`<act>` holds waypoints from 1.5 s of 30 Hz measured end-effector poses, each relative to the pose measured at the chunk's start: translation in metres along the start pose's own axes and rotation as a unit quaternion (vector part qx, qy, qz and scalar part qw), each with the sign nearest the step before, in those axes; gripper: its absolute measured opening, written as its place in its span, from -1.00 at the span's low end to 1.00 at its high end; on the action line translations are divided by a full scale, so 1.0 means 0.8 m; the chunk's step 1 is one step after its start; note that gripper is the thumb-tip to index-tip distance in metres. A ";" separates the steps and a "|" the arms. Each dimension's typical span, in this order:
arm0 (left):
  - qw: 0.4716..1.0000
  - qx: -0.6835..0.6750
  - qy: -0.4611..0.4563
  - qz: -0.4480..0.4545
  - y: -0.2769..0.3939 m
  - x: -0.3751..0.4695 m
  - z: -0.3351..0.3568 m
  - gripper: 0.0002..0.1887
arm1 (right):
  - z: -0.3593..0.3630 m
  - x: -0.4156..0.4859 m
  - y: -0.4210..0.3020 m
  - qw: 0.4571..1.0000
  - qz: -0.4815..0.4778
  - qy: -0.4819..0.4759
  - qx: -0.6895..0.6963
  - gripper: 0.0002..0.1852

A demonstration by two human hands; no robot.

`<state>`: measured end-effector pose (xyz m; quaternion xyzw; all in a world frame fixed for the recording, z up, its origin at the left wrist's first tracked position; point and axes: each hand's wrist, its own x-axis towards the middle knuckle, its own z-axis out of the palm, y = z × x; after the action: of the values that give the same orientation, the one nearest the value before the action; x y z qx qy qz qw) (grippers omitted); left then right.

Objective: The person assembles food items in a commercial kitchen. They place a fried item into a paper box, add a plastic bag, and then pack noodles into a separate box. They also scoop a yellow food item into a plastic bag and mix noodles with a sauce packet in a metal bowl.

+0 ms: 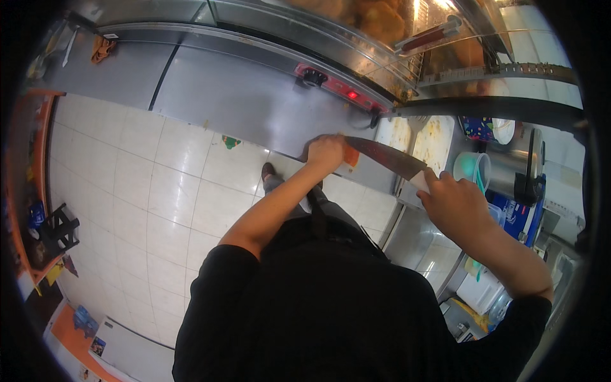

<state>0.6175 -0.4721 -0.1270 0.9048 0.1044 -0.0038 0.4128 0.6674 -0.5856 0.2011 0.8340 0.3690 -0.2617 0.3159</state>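
Note:
My right hand [453, 198] grips the white handle [420, 182] of a large kitchen knife. The knife's broad, dark, stained blade [384, 155] slants up and left across the front of a steel counter [229, 90]. At the tip end, the curled fingers of my left hand [327, 153] are closed on a flat orange piece [351, 155], which shows beside and under the blade. Whether it is cloth or food is unclear, and my fingers hide part of it and the very tip. Behind the blade lies a stained white cutting board [439, 143] with a slotted turner [418, 125] on it.
A lit glass food display case [305, 28] stands behind the counter, with a dial [315, 77] and glowing red switch [352, 94]. At right are a plastic tub [470, 167] and a steel cooker [510, 157]. A black stool [59, 228] stands on the tiles at left.

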 end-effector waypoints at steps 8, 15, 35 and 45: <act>0.985 -0.165 0.031 -0.030 0.017 -0.041 -0.042 -0.81 | 0.035 -0.016 -0.033 0.998 0.017 0.057 0.017 -0.57; 0.975 -0.173 0.057 0.129 0.066 -0.105 -0.081 -0.86 | 0.121 0.017 0.003 0.969 0.033 0.207 0.128 -0.62; 0.965 0.099 0.232 0.073 0.062 -0.206 -0.300 -0.86 | -0.065 0.121 0.005 0.748 -0.049 0.608 -0.261 -0.51; 0.970 -0.003 0.203 0.132 -0.030 -0.271 -0.437 -0.74 | -0.126 0.030 -0.085 0.975 0.070 0.212 -0.005 -0.59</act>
<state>0.3733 -0.2358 0.1055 0.8914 0.0653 0.2345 0.3823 0.6487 -0.4664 0.2292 0.8926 0.3698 -0.0541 0.2521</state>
